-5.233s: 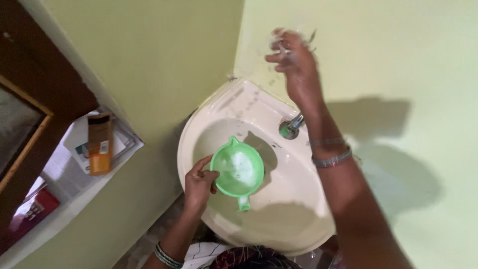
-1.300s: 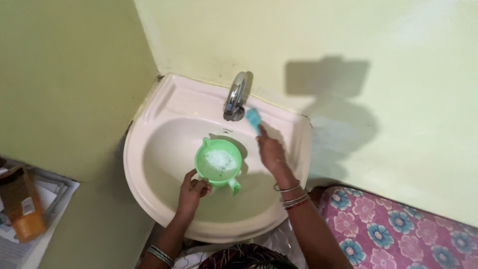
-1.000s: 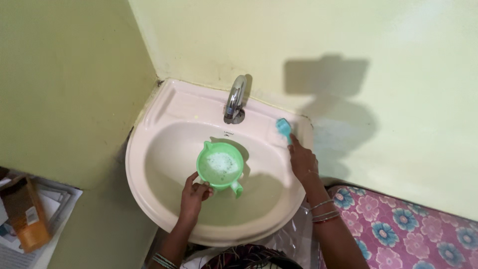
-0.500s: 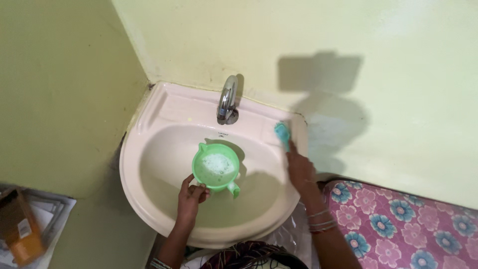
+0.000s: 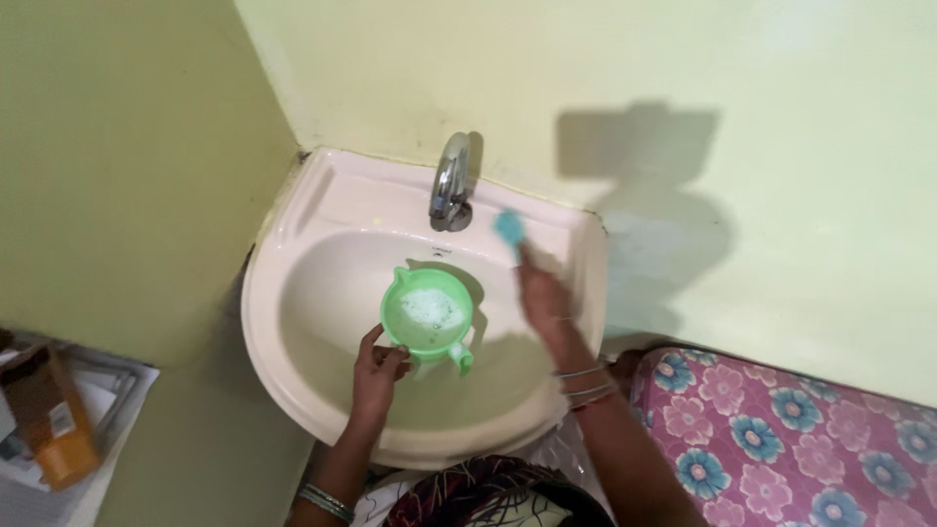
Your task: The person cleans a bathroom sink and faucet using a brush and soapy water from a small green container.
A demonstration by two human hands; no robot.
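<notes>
Cream wash basin (image 5: 293, 322), green mug (image 5: 427, 312) inside.

The washbasin (image 5: 293, 322) in the middle of the frame is a pale cream, with a shiny silver tap (image 5: 450, 185) at its upper rim. Inside it sits a bright green mug (image 5: 427, 317) with white froth in it. The brush (image 5: 509, 228) just right of the tap is turquoise blue. Both walls are a light yellow-green, duller on the left. At the lower right lies a pink cloth (image 5: 781, 439) patterned with blue flowers. An orange and brown packet (image 5: 47, 415) shows at the lower left edge.
</notes>
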